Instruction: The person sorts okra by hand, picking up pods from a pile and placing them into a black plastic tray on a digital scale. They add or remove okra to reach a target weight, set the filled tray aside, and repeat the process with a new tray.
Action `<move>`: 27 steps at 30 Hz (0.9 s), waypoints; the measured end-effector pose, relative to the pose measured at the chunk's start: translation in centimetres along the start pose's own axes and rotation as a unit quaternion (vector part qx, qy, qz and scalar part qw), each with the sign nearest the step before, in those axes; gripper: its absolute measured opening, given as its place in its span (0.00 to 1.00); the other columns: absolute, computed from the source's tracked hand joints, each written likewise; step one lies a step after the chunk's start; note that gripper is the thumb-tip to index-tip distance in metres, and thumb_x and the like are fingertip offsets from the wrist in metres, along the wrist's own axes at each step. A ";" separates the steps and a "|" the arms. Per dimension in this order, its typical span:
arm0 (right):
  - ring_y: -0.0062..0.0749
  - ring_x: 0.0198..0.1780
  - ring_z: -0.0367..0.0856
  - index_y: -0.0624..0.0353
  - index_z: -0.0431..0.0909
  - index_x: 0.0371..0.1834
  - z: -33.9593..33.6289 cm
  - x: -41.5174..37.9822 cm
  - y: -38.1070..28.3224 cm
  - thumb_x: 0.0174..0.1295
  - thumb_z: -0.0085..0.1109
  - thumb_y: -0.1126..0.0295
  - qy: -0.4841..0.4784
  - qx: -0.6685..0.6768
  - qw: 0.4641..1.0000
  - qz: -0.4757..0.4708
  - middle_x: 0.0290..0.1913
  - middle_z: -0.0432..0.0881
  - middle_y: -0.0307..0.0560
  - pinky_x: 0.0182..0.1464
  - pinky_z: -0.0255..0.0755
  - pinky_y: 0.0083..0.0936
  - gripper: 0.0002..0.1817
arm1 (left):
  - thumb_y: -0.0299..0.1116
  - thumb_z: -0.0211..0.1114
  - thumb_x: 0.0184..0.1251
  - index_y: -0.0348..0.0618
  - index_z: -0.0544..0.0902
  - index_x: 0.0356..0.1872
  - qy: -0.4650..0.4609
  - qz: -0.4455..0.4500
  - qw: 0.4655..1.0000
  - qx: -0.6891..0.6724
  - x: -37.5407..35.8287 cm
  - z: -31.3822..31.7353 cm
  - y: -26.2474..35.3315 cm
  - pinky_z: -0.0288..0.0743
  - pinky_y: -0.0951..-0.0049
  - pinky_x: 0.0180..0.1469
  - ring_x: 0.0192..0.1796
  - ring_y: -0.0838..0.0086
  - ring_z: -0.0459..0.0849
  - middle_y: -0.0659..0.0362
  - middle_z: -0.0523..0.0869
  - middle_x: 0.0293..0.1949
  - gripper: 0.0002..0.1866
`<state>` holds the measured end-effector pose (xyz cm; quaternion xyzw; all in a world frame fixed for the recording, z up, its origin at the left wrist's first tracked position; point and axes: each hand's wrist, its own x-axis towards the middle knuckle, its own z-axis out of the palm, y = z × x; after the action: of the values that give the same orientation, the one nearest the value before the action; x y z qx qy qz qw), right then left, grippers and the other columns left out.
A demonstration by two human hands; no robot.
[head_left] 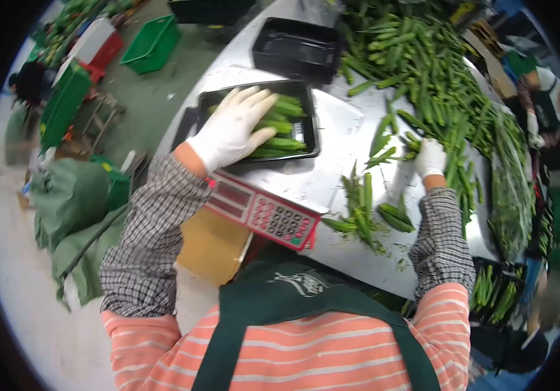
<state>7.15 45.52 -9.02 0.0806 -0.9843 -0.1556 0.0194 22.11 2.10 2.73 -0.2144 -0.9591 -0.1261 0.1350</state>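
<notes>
The gloved left hand (231,127) is laid flat, fingers spread, on okra pods (284,125) packed in a black tray (310,98) set on a red-faced scale (263,212). The gloved right hand (430,158) is closed among loose okra (416,62) heaped on the metal table (338,166); whether a pod is gripped cannot be told.

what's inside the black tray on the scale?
Green okra pods lie in the black tray. The gloved left hand presses flat on them, hiding the pods and tray floor beneath it.
</notes>
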 end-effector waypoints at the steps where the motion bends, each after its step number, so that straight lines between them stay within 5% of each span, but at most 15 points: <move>1: 0.48 0.47 0.78 0.56 0.76 0.43 -0.2 -0.1 0.2 0.52 0.54 0.68 -0.028 0.022 0.999 0.002 0.44 0.79 0.52 0.46 0.74 0.42 0.14 | 0.37 0.64 0.56 0.35 0.75 0.53 -0.009 0.015 0.998 0.054 -0.2 0.6 0.2 0.63 0.61 0.63 0.60 0.53 0.71 0.45 0.75 0.55 0.24; 3: 0.50 0.48 0.78 0.56 0.76 0.47 -0.6 -0.5 0.4 0.53 0.53 0.68 -0.012 0.136 0.990 0.033 0.45 0.78 0.56 0.49 0.72 0.43 0.17 | 0.39 0.65 0.57 0.35 0.76 0.53 -0.054 -0.026 0.998 0.010 -0.1 0.3 0.1 0.64 0.61 0.63 0.59 0.54 0.72 0.45 0.76 0.54 0.25; 5: 0.50 0.47 0.78 0.59 0.74 0.49 -1.5 -1.1 0.1 0.56 0.53 0.69 0.074 0.304 0.949 0.038 0.43 0.79 0.58 0.49 0.72 0.39 0.17 | 0.33 0.66 0.57 0.34 0.75 0.54 0.006 -0.074 0.996 -0.048 -0.8 0.0 -0.9 0.64 0.63 0.63 0.60 0.53 0.72 0.45 0.76 0.56 0.23; 10: 0.32 0.40 0.77 0.64 0.72 0.51 -13.1 -2.9 -7.9 0.59 0.53 0.76 0.082 0.588 0.788 -0.163 0.39 0.78 0.50 0.46 0.71 0.23 0.16 | 0.33 0.64 0.63 0.35 0.77 0.53 0.140 -0.172 0.969 -0.110 -2.0 -3.8 -3.7 0.67 0.70 0.61 0.57 0.65 0.77 0.51 0.78 0.55 0.19; 13: 0.39 0.43 0.79 0.62 0.74 0.49 -19.7 -4.4 -15.4 0.57 0.53 0.79 0.130 0.577 0.735 -0.333 0.42 0.79 0.51 0.46 0.72 0.26 0.15 | 0.33 0.63 0.64 0.35 0.77 0.53 0.163 -0.200 0.956 -0.141 -3.1 -4.6 -4.7 0.67 0.71 0.60 0.57 0.68 0.77 0.52 0.79 0.55 0.18; 14: 0.44 0.43 0.79 0.60 0.77 0.46 -21.1 -4.4 -17.5 0.54 0.54 0.76 0.144 0.546 0.729 -0.386 0.39 0.79 0.54 0.47 0.73 0.35 0.14 | 0.32 0.62 0.65 0.35 0.77 0.53 0.169 -0.204 0.953 -0.149 -3.4 -4.7 -4.9 0.67 0.71 0.60 0.57 0.69 0.77 0.52 0.79 0.55 0.18; 15: 0.47 0.43 0.77 0.61 0.77 0.44 -21.8 -4.6 -19.7 0.53 0.57 0.71 0.103 0.457 0.802 -0.371 0.38 0.79 0.54 0.48 0.71 0.37 0.14 | 0.32 0.62 0.65 0.34 0.77 0.53 0.166 -0.209 0.950 -0.161 -3.8 -4.7 -5.1 0.67 0.72 0.60 0.57 0.69 0.77 0.53 0.79 0.55 0.18; 17: 0.49 0.46 0.77 0.62 0.77 0.44 -21.9 -5.4 -22.6 0.52 0.61 0.67 0.071 0.307 0.865 -0.390 0.39 0.79 0.54 0.51 0.70 0.38 0.17 | 0.31 0.62 0.65 0.34 0.77 0.53 0.162 -0.218 0.945 -0.184 -4.6 -4.7 -5.6 0.68 0.72 0.60 0.57 0.70 0.76 0.53 0.79 0.55 0.17; 21: 0.42 0.53 0.75 0.62 0.74 0.55 -22.3 -4.4 -19.1 0.48 0.67 0.71 0.133 0.493 0.759 -0.405 0.50 0.78 0.53 0.57 0.68 0.30 0.27 | 0.34 0.65 0.61 0.35 0.80 0.49 0.204 -0.246 0.924 -0.209 -6.1 -6.7 -7.2 0.68 0.71 0.59 0.56 0.67 0.78 0.50 0.80 0.53 0.17; 22: 0.46 0.47 0.77 0.64 0.77 0.47 -22.6 -3.7 -17.4 0.48 0.68 0.67 0.186 0.511 0.753 -0.371 0.44 0.80 0.54 0.52 0.70 0.34 0.22 | 0.33 0.65 0.61 0.35 0.80 0.49 0.199 -0.265 0.923 -0.195 -6.3 -7.5 -7.8 0.68 0.72 0.59 0.56 0.69 0.78 0.51 0.80 0.53 0.17; 25: 0.37 0.42 0.81 0.64 0.78 0.46 -20.8 -2.6 -13.4 0.58 0.61 0.68 0.059 0.531 0.817 -0.215 0.42 0.81 0.53 0.45 0.74 0.26 0.15 | 0.32 0.65 0.61 0.34 0.80 0.49 0.215 -0.270 0.917 -0.197 -6.1 -8.6 -10.3 0.70 0.74 0.57 0.54 0.71 0.79 0.52 0.82 0.50 0.17; 27: 0.33 0.37 0.82 0.66 0.78 0.43 -20.3 -3.5 -13.0 0.59 0.61 0.66 0.029 0.517 0.830 -0.208 0.37 0.83 0.52 0.41 0.74 0.24 0.15 | 0.32 0.63 0.63 0.34 0.78 0.52 0.193 -0.250 0.928 -0.195 -4.4 -9.3 -10.5 0.70 0.76 0.56 0.53 0.73 0.79 0.54 0.82 0.51 0.18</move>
<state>13.87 27.76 6.22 0.2859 -0.8799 0.3785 -0.0292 23.13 -11.56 8.07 0.0390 -0.8933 -0.3796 0.2375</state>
